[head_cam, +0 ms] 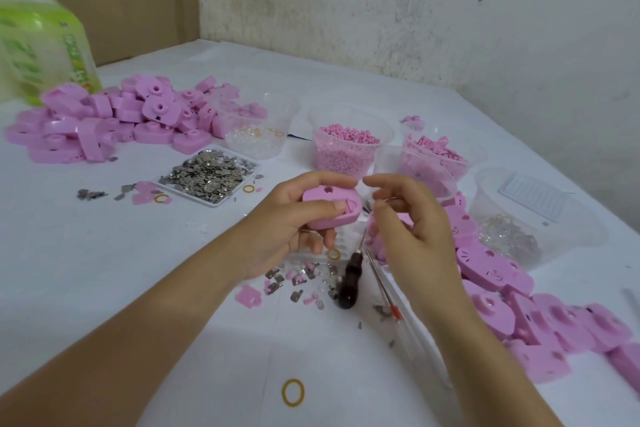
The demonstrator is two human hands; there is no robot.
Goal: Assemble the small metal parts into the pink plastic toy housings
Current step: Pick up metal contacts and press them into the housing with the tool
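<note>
Head view: left hand (284, 229) grips one pink housing (325, 210), fingers curled over its top, thumb pressed on its near face, held above the middle of the white tabletop (121, 253). Right hand (415, 222) just beside it, not touching the housing; fingers curled, thumb and forefinger pinch a thin small metal part (389, 199), too small to identify.

Under the hands: loose metal clips (298, 279), dark-handled awl (348, 282), thin red-tipped tool (386, 291) beside the awl. Yellow rubber band (293, 392) near the tabletop's near edge.

Behind the left hand: white tray of metal parts (211, 177). Toward the far edge: three clear cups in a row, clear beads (254, 139), pink pellets (344, 149), pink pieces (434, 154).

Far left corner: heap of pink housings (114, 118), green bottle (38, 45) behind the heap. Right edge: line of housings (519, 305) running toward the near right corner, clear tub (530, 215) behind them.
</note>
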